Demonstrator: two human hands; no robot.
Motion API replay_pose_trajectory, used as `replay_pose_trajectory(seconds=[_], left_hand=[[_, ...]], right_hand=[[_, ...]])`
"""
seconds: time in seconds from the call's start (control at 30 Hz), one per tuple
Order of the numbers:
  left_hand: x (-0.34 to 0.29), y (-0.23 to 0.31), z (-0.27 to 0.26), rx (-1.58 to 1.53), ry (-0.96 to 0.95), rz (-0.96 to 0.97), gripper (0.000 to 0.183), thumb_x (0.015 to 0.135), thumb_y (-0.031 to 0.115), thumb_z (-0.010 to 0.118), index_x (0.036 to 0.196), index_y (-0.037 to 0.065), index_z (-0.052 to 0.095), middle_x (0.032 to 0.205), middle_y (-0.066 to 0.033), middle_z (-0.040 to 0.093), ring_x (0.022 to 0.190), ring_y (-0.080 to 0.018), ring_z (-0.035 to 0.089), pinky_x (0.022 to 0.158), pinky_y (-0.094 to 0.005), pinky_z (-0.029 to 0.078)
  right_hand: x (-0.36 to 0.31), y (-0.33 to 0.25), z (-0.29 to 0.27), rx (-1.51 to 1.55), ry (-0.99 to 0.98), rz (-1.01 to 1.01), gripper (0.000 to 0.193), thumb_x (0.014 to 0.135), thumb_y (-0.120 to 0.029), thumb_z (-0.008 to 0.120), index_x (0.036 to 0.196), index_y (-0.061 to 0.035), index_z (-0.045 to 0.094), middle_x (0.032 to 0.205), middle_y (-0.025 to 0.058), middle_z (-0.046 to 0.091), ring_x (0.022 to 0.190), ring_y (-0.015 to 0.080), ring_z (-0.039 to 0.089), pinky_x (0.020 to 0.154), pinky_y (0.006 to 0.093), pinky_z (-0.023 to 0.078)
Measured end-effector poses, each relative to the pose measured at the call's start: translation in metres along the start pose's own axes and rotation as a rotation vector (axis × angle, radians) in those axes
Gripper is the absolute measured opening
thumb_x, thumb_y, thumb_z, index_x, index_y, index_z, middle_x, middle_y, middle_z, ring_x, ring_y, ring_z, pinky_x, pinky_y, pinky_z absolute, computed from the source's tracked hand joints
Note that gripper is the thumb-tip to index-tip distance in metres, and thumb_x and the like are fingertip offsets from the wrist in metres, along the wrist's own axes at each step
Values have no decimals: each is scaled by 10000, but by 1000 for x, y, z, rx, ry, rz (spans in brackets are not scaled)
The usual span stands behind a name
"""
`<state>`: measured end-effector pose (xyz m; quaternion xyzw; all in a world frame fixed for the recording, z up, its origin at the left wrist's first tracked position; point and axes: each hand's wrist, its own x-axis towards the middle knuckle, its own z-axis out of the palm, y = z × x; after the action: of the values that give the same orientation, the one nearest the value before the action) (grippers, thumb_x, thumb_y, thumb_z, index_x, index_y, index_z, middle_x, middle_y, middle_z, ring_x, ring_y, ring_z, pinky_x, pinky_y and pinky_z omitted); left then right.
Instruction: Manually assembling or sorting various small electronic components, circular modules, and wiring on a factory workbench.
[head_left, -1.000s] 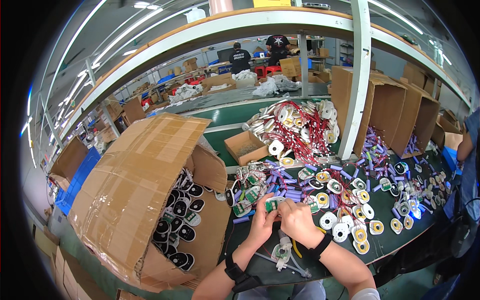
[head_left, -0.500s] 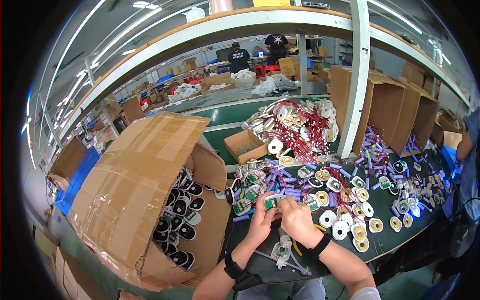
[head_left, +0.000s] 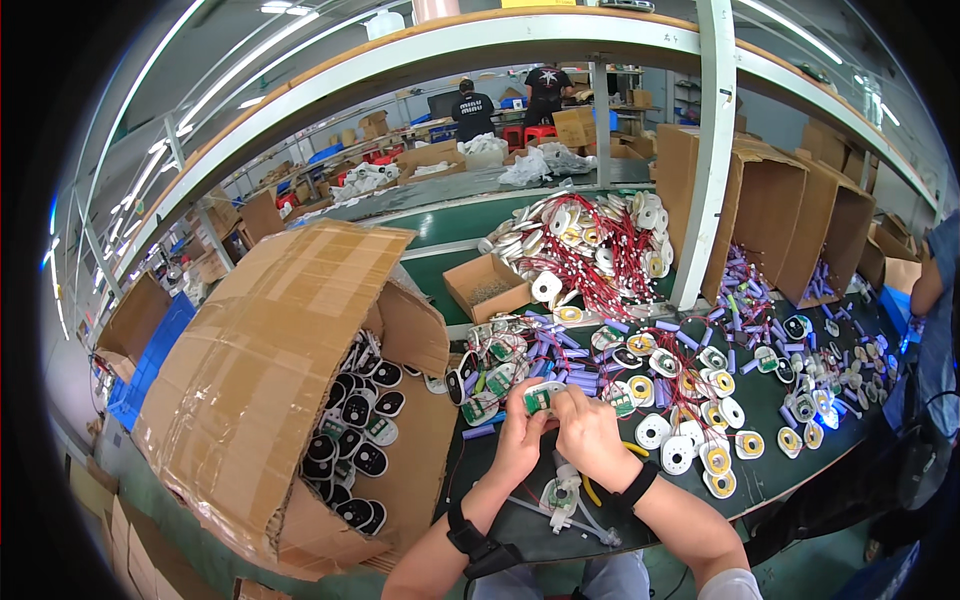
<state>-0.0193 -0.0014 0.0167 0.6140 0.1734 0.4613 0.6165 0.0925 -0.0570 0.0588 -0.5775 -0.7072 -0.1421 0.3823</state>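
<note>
A white oval housing with a green circuit board [head_left: 540, 398] is held just below the centre of the frame, above the dark workbench [head_left: 480, 535]. It is gripped at its left side by the left hand [head_left: 518, 440], with the thumb and fingers closed around it. The fingers of the right hand [head_left: 592, 437] are curled narrowly against its right end; whether anything is pinched between them cannot be told, as the fingertips are hidden.

Below the hands, a translucent plastic fitting with tubes [head_left: 563, 492] is laid on the bench, with a yellow-handled tool [head_left: 591, 492] just beside it, partly covered by the right wrist. Purple cylindrical cells [head_left: 585, 378] are strewn behind the hands, and white discs with yellow rings [head_left: 717, 460] are scattered to the right of them. The left of the frame is filled by a large cardboard box [head_left: 270, 350], in which black-faced white housings [head_left: 355, 408] are heaped. A pile of red-wired white parts [head_left: 600, 250] is seen above centre, beside a small open carton [head_left: 490, 290].
</note>
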Motion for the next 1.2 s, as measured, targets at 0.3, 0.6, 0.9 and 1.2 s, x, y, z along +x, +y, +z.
replay_pose_trajectory(seconds=[0.3, 0.6, 0.9, 1.2], left_hand=[[0, -2, 1, 56, 0, 7, 450, 887, -56, 366, 1297, 99, 265, 1121, -74, 437, 947, -121, 482, 801, -240, 428], [3, 12, 3, -69, 36, -15, 412, 896, -11, 402, 1290, 52, 300, 1137, -98, 476, 983, -136, 523, 830, -273, 456], [7, 13, -10, -189, 51, -176, 260, 899, 91, 469, 1120, -46, 486, 1075, -143, 575, 945, -215, 600, 845, -336, 486], [7, 11, -20, -355, 91, -194, 266, 899, 121, 472, 1120, -28, 481, 1000, -114, 594, 854, -179, 611, 763, -307, 500]], right_hand=[[-1, -2, 4, -7, 42, 18, 155, 614, 27, 573, 741, -15, 494, 700, 124, 511, 564, 265, 569, 481, 346, 455], [0, -1, 3, 48, 54, 52, 90, 665, 5, 580, 728, -27, 526, 689, 110, 540, 551, 262, 579, 476, 353, 457], [-2, 28, -10, 434, 42, 435, 72, 740, -53, 598, 808, -32, 610, 749, 115, 609, 590, 242, 593, 546, 332, 467], [-3, 55, -14, 732, -610, 452, 443, 875, -414, 448, 924, -5, 612, 865, 142, 623, 763, 243, 597, 700, 327, 455]])
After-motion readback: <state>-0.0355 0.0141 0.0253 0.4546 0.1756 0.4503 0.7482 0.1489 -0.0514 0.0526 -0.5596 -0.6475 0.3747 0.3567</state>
